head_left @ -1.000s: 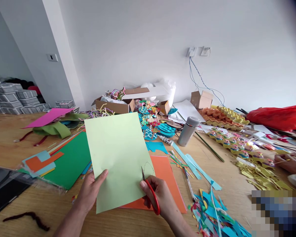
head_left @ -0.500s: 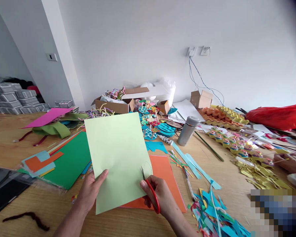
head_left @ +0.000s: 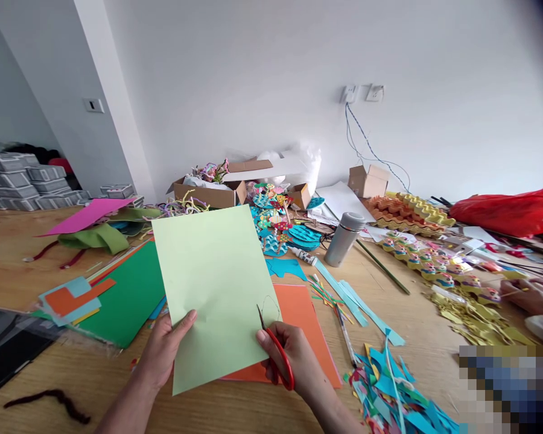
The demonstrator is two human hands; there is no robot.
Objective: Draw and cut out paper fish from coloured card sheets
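Observation:
A pale green sheet of paper (head_left: 212, 283) is held up in front of me, tilted. My left hand (head_left: 165, 343) pinches its lower left edge, thumb on the front and fingers behind. In my right hand (head_left: 294, 352) is a pair of scissors (head_left: 283, 358) with red handles. Their dark tips lie over the sheet's right side, just beside a small drawn outline there. Whether the blades are cutting into the paper I cannot tell. Behind the sheet, an orange sheet (head_left: 303, 337) lies on the wooden table.
Green paper (head_left: 122, 295) lies to the left. A grey flask (head_left: 344, 240) stands behind, right of centre. Blue paper scraps (head_left: 389, 386) and a pen (head_left: 345, 334) are on the right. A co-worker's hand (head_left: 529, 295) is at the far right, near painted egg-tray pieces (head_left: 434, 265).
The green sheet has shifted very slightly to the left with my left hand. The scissors stay almost in the same place by the drawn outline.

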